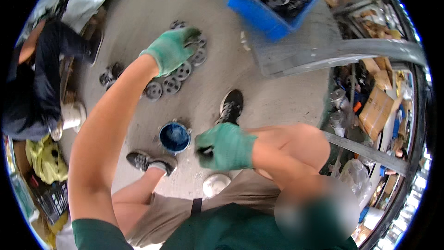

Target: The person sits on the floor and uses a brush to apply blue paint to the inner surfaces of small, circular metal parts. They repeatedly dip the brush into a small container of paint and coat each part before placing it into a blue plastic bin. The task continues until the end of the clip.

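My left hand (172, 50), in a green glove with dark fingertips, reaches out over a curved row of grey wheel-like metal discs with holes (171, 84). Its fingers curl in at the far end of that row, and blur hides what is between them. Close to my body, above my right thigh, my right hand (226, 147) is closed in a matching glove. Something small, dark and pale shows at its curled fingers, too unclear to name. Between my feet stands a small round tub with blue contents (175, 137), left of my right hand.
A blue crate (260, 18) full of similar discs stands at the far right. Beside it, a grey curved rail (351, 52) borders shelves of cartons and parts. Another person's dark-trousered leg (48, 69) is at the left. A white round object (216, 185) lies below my right hand.
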`<state>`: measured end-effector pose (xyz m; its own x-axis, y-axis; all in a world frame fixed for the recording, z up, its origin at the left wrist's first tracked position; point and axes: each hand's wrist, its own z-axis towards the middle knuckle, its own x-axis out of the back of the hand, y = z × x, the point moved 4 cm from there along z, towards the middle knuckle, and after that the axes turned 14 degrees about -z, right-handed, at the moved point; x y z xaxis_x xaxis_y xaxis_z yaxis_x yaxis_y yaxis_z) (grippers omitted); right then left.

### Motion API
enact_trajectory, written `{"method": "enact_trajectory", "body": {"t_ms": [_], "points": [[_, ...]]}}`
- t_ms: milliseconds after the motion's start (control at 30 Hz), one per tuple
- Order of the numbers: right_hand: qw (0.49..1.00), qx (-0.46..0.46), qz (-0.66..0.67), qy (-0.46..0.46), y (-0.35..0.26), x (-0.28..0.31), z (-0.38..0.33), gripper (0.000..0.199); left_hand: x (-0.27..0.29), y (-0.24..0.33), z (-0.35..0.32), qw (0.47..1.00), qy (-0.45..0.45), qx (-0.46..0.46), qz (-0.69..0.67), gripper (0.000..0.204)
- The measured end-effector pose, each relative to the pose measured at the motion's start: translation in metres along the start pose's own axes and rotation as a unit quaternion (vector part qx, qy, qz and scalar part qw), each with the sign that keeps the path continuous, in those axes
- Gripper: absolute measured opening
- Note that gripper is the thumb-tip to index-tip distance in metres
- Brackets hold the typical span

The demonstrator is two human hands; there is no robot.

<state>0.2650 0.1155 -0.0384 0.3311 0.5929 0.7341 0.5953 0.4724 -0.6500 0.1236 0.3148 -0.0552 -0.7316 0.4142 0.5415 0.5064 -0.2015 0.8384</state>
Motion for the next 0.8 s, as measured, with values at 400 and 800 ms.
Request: {"method": "enact_trajectory", "body": {"t_ms": [400, 800], "points": [[0.992, -0.063, 0.109, 0.028, 0.005, 0.005, 0.029, 0.012, -0.074, -0.294, -0.167, 0.954, -0.006, 0.21, 0.215, 0.031], [0.899, -0.282, 0.333, -0.014, 0.021, -0.025, 0.036, 0.019, -0.062, -0.264, -0.161, 0.956, -0.063, 0.278, 0.077, 0.03]]}}
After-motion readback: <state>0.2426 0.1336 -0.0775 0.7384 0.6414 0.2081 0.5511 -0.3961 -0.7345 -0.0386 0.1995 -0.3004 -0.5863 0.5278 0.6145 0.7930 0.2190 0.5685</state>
